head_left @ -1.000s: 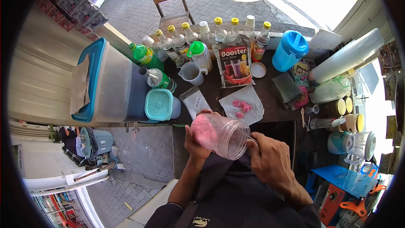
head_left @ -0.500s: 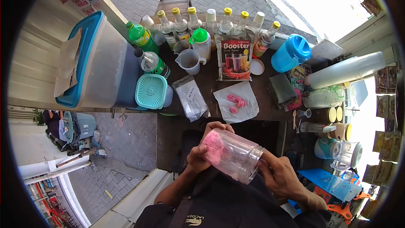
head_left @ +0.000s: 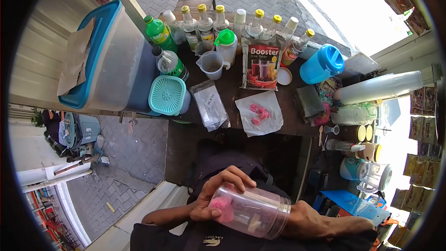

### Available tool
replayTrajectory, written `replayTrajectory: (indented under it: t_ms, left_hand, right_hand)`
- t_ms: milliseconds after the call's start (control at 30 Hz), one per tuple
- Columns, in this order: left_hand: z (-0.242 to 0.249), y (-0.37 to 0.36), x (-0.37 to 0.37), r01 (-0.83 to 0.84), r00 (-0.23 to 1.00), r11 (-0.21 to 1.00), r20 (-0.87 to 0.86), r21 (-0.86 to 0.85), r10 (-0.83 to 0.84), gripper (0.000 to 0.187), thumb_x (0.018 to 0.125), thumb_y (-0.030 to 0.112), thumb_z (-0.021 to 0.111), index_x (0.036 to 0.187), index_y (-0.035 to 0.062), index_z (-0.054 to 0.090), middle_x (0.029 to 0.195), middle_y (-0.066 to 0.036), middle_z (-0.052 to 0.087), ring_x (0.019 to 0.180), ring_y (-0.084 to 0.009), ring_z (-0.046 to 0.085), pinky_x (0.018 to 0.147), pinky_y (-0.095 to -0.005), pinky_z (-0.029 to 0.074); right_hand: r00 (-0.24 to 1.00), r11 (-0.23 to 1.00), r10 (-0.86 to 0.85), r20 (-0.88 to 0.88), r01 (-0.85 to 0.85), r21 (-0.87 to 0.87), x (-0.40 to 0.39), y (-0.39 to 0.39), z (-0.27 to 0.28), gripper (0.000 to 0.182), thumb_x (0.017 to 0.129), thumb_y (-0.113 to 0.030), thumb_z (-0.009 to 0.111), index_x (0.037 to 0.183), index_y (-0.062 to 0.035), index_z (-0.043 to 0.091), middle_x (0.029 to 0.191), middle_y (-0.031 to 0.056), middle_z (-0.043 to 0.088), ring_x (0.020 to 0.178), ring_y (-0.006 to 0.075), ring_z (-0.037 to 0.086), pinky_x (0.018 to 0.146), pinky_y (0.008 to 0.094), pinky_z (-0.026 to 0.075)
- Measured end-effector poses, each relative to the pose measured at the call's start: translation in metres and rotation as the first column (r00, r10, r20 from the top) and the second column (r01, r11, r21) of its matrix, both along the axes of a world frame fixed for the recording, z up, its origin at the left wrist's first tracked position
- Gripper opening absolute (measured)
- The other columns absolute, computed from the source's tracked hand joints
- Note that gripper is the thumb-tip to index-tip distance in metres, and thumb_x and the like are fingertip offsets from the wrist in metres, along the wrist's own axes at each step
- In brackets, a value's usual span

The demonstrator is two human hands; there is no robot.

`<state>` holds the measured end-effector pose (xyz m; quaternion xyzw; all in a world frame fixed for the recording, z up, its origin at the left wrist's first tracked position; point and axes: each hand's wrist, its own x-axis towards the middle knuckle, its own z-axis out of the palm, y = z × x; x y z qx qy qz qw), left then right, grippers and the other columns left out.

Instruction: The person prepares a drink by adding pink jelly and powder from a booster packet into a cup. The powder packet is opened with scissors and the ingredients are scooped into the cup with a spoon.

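1. Lying sideways before the dark shirt (head_left: 160,239), the clear jar (head_left: 255,209) is clasped around its base by the left hand (head_left: 209,195), fingers spread, seemingly for steadiness.
2. At the jar's mouth, the right hand's (head_left: 304,221) fingers are hidden; their grip cannot be told.

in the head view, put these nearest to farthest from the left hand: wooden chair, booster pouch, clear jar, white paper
1. clear jar, held in the left hand
2. white paper, lying ahead and to the right
3. booster pouch, just beyond the paper
4. wooden chair, far ahead, left of the pouch
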<state>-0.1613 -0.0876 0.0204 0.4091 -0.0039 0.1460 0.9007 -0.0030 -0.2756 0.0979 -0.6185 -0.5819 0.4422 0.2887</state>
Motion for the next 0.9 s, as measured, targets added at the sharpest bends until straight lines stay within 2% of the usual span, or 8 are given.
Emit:
replayTrajectory:
  t_ms: [67, 167, 233, 300, 500, 600, 700, 900]
  left_hand:
    - [-0.004, -0.008, -0.009, -0.068, 0.998, 0.997, 0.023, 0.037, 0.067, 0.056, 0.075, 0.038, 0.059, 0.109, -0.0059, 0.049, 0.114, -0.024, 0.047, 0.113, -0.0296, 0.049, 0.098, -0.0413, 0.038]
    - [-0.004, -0.016, -0.012, -0.160, 0.985, 0.986, 0.078, 0.057, 0.155, 0.057, 0.074, 0.034, 0.056, 0.110, -0.0097, 0.049, 0.112, -0.024, 0.047, 0.111, -0.0289, 0.048, 0.099, -0.0397, 0.037]
    - [-0.003, -0.020, -0.013, -0.204, 0.971, 0.975, 0.142, 0.093, 0.190, 0.056, 0.074, 0.033, 0.055, 0.110, -0.0097, 0.049, 0.112, -0.024, 0.046, 0.113, -0.0293, 0.046, 0.099, -0.0403, 0.037]
    - [-0.007, -0.028, -0.013, -0.251, 0.958, 0.967, 0.148, 0.033, 0.244, 0.057, 0.074, 0.033, 0.056, 0.110, -0.0101, 0.049, 0.113, -0.025, 0.045, 0.116, -0.0304, 0.045, 0.100, -0.0414, 0.037]
    - [-0.008, -0.017, -0.010, -0.012, 0.999, 0.989, -0.046, 0.148, 0.019, 0.071, 0.072, 0.041, 0.067, 0.121, 0.0002, 0.037, 0.118, -0.021, 0.039, 0.118, -0.0293, 0.043, 0.103, -0.0413, 0.034]
    - [-0.023, -0.006, -0.010, 0.056, 0.954, 0.976, -0.278, -0.210, -0.114, 0.080, 0.070, 0.049, 0.070, 0.121, 0.0049, 0.030, 0.117, -0.018, 0.039, 0.115, -0.0271, 0.044, 0.099, -0.0406, 0.037]
    - [-0.031, 0.012, 0.004, 0.039, 0.970, 0.941, -0.212, -0.335, -0.116, 0.080, 0.070, 0.053, 0.068, 0.121, 0.0048, 0.030, 0.115, -0.017, 0.041, 0.112, -0.0254, 0.046, 0.096, -0.0402, 0.040]
    - [-0.026, 0.029, 0.034, 0.116, 0.978, 0.977, -0.153, -0.182, -0.144, 0.076, 0.071, 0.057, 0.063, 0.117, 0.0023, 0.038, 0.109, -0.016, 0.044, 0.105, -0.0235, 0.050, 0.091, -0.0380, 0.042]
  right_hand:
    - [0.996, 0.992, 0.070, -0.058, -0.076, -0.100, -0.007, -0.005, 0.000, 0.045, 0.080, -0.012, 0.061, 0.123, -0.0017, 0.051, 0.080, 0.0171, 0.065, 0.063, 0.0318, 0.066, 0.055, 0.0376, 0.055]
    - [0.993, 0.996, 0.075, -0.088, -0.078, -0.032, -0.011, 0.003, -0.011, 0.043, 0.080, -0.013, 0.061, 0.121, -0.0018, 0.053, 0.086, 0.0196, 0.066, 0.069, 0.0319, 0.067, 0.057, 0.0377, 0.055]
    - [0.995, 0.975, 0.018, -0.096, 0.003, 0.221, -0.013, 0.008, -0.019, 0.044, 0.080, -0.013, 0.061, 0.122, -0.0024, 0.053, 0.091, 0.0203, 0.066, 0.074, 0.0313, 0.068, 0.058, 0.0386, 0.055]
    - [0.998, 0.984, 0.039, -0.048, -0.030, 0.177, -0.014, 0.000, -0.023, 0.042, 0.080, -0.012, 0.062, 0.120, -0.0027, 0.054, 0.090, 0.0184, 0.066, 0.074, 0.0312, 0.068, 0.058, 0.0389, 0.055]
    - [0.991, 1.000, 0.012, 0.134, -0.010, -0.014, 0.003, 0.008, -0.003, 0.034, 0.078, -0.010, 0.063, 0.111, -0.0031, 0.059, 0.081, 0.0121, 0.063, 0.066, 0.0293, 0.065, 0.053, 0.0383, 0.052]
    - [0.973, 0.992, -0.090, 0.214, 0.106, -0.065, 0.007, 0.018, 0.020, 0.030, 0.076, -0.009, 0.064, 0.105, -0.0039, 0.060, 0.074, 0.0090, 0.059, 0.060, 0.0276, 0.062, 0.049, 0.0373, 0.049]
    - [0.947, 0.983, -0.165, 0.276, 0.182, -0.036, 0.012, 0.024, 0.025, 0.030, 0.072, -0.008, 0.064, 0.102, -0.0072, 0.061, 0.063, 0.0049, 0.053, 0.051, 0.0231, 0.057, 0.042, 0.0347, 0.043]
    - [0.892, 0.995, -0.082, 0.445, 0.095, -0.007, 0.011, 0.022, 0.013, 0.029, 0.067, -0.007, 0.063, 0.096, -0.0106, 0.061, 0.059, 0.0048, 0.051, 0.044, 0.0209, 0.055, 0.036, 0.0353, 0.041]
